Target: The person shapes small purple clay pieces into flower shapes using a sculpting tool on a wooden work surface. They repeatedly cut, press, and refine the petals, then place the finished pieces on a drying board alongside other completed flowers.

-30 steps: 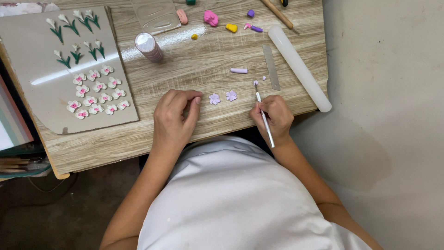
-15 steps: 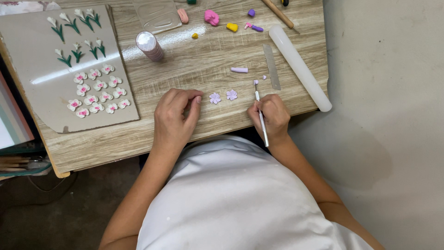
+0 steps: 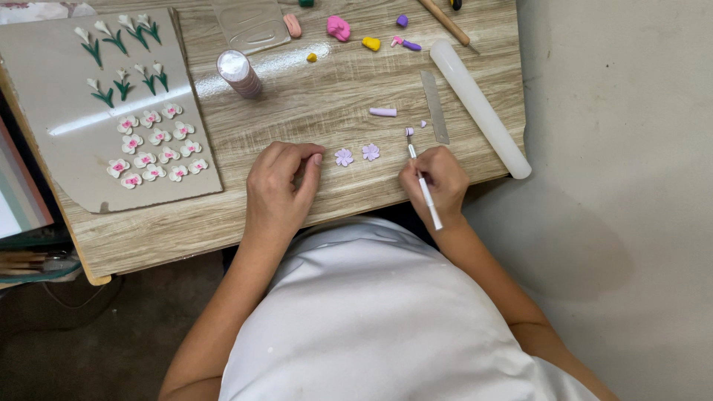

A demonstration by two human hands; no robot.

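Note:
My right hand [image 3: 440, 182] grips a thin white tool [image 3: 422, 182] like a pen; its tip carries a small lilac clay bit [image 3: 409, 131] just above the wooden table [image 3: 312, 111]. Two small lilac clay flowers [image 3: 356, 154] lie side by side to the left of that hand. My left hand [image 3: 282, 186] rests on the table with fingers curled, fingertips close to the left flower, holding nothing. A short lilac clay roll [image 3: 383, 112] lies beyond the flowers.
A grey board [image 3: 52, 89] at left carries several white-pink flowers [image 3: 154, 148] and green-stemmed white lilies [image 3: 119, 52]. A capped tube [image 3: 239, 74], a clear acrylic roller [image 3: 481, 108], a flat blade [image 3: 434, 106], a plastic sheet [image 3: 251, 22] and coloured clay lumps [image 3: 339, 28] lie further back.
My right hand has tilted the tool more upright and drawn slightly toward the flowers. My left hand stays in place.

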